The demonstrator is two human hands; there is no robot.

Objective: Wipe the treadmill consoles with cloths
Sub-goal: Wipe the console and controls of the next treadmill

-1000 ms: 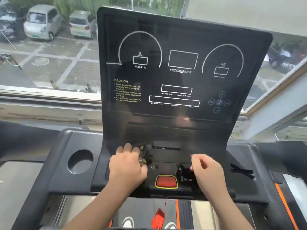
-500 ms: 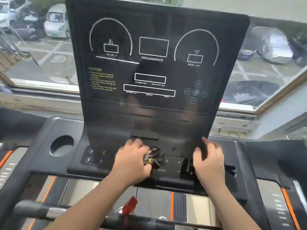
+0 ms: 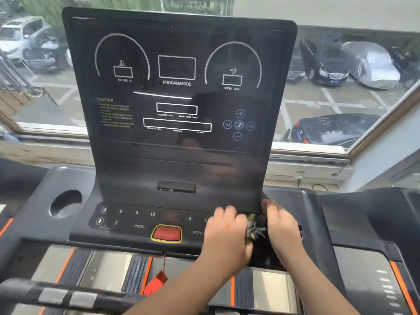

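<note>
A black treadmill console (image 3: 177,92) stands upright before me, with a flat button strip (image 3: 136,220) and a red stop button (image 3: 167,233) below it. My left hand (image 3: 225,235) presses a dark patterned cloth (image 3: 255,229) onto the right end of the button strip. My right hand (image 3: 281,228) lies just right of it, at the console's lower right corner, over a dark cloth that is mostly hidden beneath the palm. The two hands nearly touch.
A round cup holder (image 3: 64,202) sits in the left tray. A red safety clip (image 3: 156,284) hangs on a cord under the stop button. A grey handlebar (image 3: 56,296) crosses at the lower left. A window with parked cars lies behind.
Both hands slid right along the button strip, the left one carrying its cloth from the middle to the right end. The stop button and left keys are now uncovered.
</note>
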